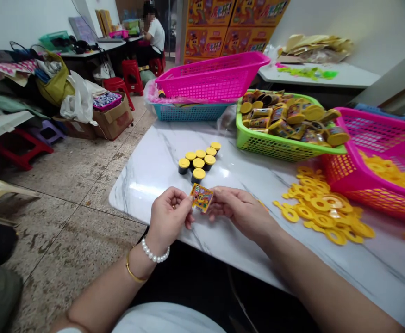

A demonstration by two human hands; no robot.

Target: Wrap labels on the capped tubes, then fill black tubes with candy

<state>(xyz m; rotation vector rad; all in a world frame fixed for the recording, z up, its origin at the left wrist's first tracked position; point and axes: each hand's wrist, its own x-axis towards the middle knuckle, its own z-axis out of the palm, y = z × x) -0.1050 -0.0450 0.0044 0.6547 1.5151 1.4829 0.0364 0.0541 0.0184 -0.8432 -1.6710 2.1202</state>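
Note:
A small printed label, yellow with a colourful cartoon picture, is stretched between my two hands above the near edge of the table. My left hand pinches its left side between thumb and fingers. On the other side, my right hand grips the right edge the same way. Just beyond the label stands a cluster of small black tubs with yellow lids, upright on the marble-patterned table. Loose yellow plastic rings lie in a heap to the right of my right hand.
A green basket full of labelled tubs stands behind. To the right is a pink basket with more yellow rings. Another pink basket rests on a blue one at the back. A person sits far off.

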